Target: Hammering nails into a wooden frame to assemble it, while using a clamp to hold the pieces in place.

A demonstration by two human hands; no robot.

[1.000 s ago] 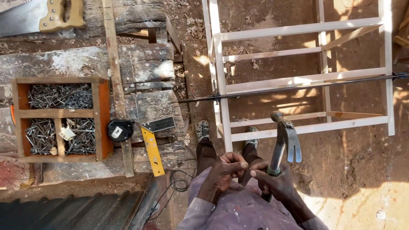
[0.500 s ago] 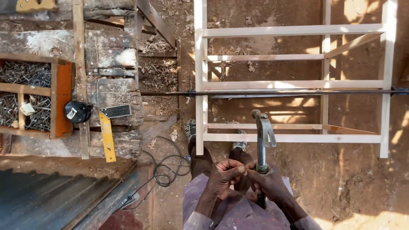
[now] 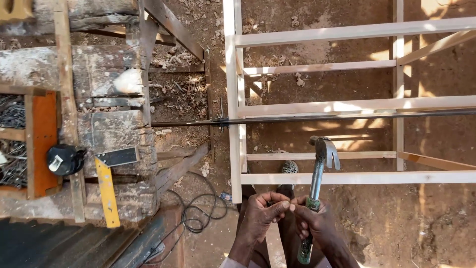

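Right hand is wrapped around the green-gripped handle of a claw hammer, its steel head up at 12 o'clock, just short of the pale wooden frame. Left hand is pinched shut at 9 o'clock of the handle; can't tell what it's holding. Bare dirt lies open at 3 o'clock. The rough workbench edge with a yellow square sits well apart at 9.

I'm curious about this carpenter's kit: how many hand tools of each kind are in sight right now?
Claw hammer, gripped by the right hand, with the left hand beside it: 1
Tape measure, black: 1
Try square, yellow blade: 1
Total: 3
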